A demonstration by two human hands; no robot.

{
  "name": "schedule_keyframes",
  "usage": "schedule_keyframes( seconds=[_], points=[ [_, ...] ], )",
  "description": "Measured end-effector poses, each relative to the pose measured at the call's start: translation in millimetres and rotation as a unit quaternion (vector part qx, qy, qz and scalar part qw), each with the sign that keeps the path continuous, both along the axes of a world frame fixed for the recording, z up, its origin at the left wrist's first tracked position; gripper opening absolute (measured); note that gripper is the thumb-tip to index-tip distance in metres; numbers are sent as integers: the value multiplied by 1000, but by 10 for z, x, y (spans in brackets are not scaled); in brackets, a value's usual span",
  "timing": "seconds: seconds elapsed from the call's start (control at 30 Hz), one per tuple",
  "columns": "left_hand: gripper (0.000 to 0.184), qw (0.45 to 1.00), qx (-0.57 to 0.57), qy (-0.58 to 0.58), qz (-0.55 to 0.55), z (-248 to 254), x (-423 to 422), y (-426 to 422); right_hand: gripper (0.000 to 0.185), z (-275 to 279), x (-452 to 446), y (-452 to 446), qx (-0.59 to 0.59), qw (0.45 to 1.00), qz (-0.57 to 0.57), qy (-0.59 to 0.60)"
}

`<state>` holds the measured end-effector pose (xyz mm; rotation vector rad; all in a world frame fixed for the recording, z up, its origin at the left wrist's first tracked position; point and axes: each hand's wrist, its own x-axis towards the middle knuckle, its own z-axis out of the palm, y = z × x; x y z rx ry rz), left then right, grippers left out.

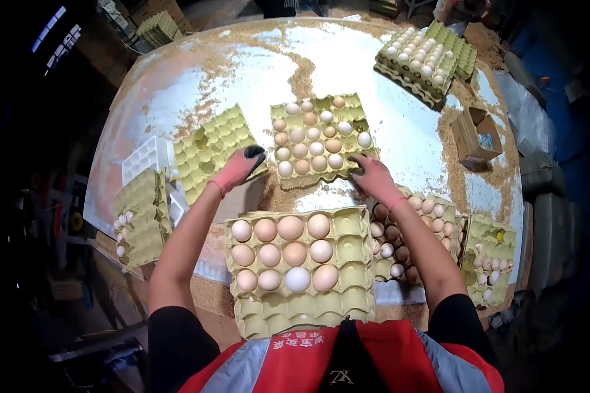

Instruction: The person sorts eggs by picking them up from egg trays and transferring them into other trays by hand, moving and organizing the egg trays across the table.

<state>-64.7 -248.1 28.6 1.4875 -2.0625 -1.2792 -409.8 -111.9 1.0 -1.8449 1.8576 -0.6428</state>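
My left hand point(239, 170), in a pink glove with dark fingertips, is closed with curled fingers by the right edge of an egg tray without eggs point(210, 154); whatever is in it is hidden. Over the near right corner of a partly filled egg tray point(321, 177) is my right hand point(373, 180), gloved alike. Its thumb and forefinger show apart, with nothing visible between them. White and brown eggs point(314, 133) sit in that tray. Close to my body, another egg tray point(301, 308) carries rows of eggs point(295, 254), with vacant cups at its right and near sides.
Egg-filled trays point(416, 52) are stacked at the back right, near another person point(462, 10). A cardboard box point(476, 139) stands at the right. More eggs point(393, 232) lie beneath my right forearm. A white tray point(144, 157) and a tilted egg tray point(144, 223) are at the left.
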Motion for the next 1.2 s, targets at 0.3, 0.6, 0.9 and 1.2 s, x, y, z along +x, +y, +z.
schedule_keyframes(
  seconds=[0.3, 0.6, 0.9, 1.2],
  points=[
    [28, 802, -408, -262, -348, -875, -944, -13, 50, -281, 229, -510, -48, 994, 70, 69],
    [42, 993, -94, -35, -53, -311, -1004, 101, 51, -206, 344, -815, 11, 986, -6, 164],
    [29, 928, -230, -179, -230, -324, -1302, 116, 44, -12, -17, -869, 80, 978, -107, -157],
    [51, 830, -340, -289, -334, -526, -1557, 245, 31, -261, -603, -1020, -7, 963, -25, 269]
  ],
)
